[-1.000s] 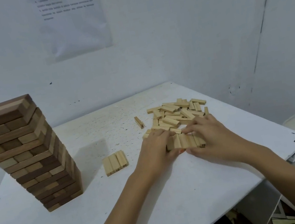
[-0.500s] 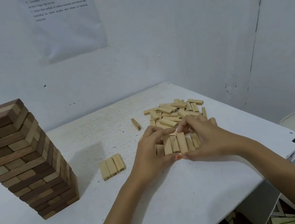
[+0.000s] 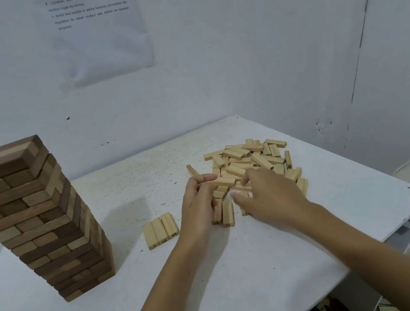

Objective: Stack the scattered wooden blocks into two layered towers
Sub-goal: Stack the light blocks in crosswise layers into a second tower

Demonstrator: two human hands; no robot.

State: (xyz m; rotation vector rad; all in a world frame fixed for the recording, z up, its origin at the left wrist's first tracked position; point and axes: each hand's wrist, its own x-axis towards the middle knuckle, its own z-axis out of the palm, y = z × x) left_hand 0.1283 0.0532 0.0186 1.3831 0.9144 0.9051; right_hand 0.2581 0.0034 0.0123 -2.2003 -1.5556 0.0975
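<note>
Blocks for the next layer, a small group of blocks (image 3: 226, 213), lie on the white table (image 3: 222, 289) between my left hand (image 3: 199, 208) and my right hand (image 3: 274, 198), at the near edge of the loose pile (image 3: 251, 159). My left fingers are curled beside this group, with the forefinger pointing to the right. My right fingers are spread over it, but they are blurred. For both hands I cannot tell if they really grip a block or only touch it.

I think the step now is to gather three blocks and press them side by side. To do it well, I should make their ends even, keep them flat, and carry them as one set. Then I should lay them crosswise on the row of three (image 3: 160, 230), which lies just to the left, without pushing that row.

These blocks are pale wood, long and narrow, with black numbers on the near ends. In the pile, on the far right part of the table, they cross in all directions. A tall tower (image 3: 37, 220) of darker and lighter brown blocks stands at the left, well apart, and it looks finished.
</note>
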